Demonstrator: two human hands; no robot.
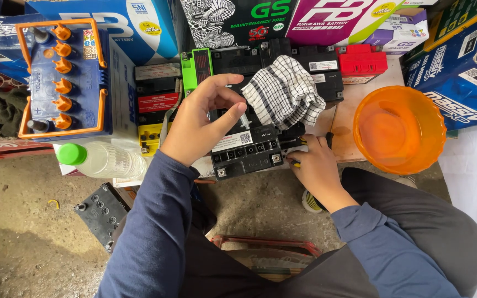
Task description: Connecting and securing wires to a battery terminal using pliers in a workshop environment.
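A small black battery [248,150] with a white label sits on a low board in front of me. My left hand [201,120] hovers over its top left with fingers curled and thumb and forefinger pinched near the label, holding nothing that I can see. My right hand [314,165] rests at the battery's right side, closed on a thin tool with a yellow and black handle [294,163]. A black and white checked cloth [284,92] lies draped over the batteries just behind.
An orange plastic bowl [399,128] stands at the right. A blue battery with orange caps [63,77] and a clear bottle with a green cap [101,159] are at the left. Several boxed batteries line the back. A black battery [101,211] lies on the concrete floor.
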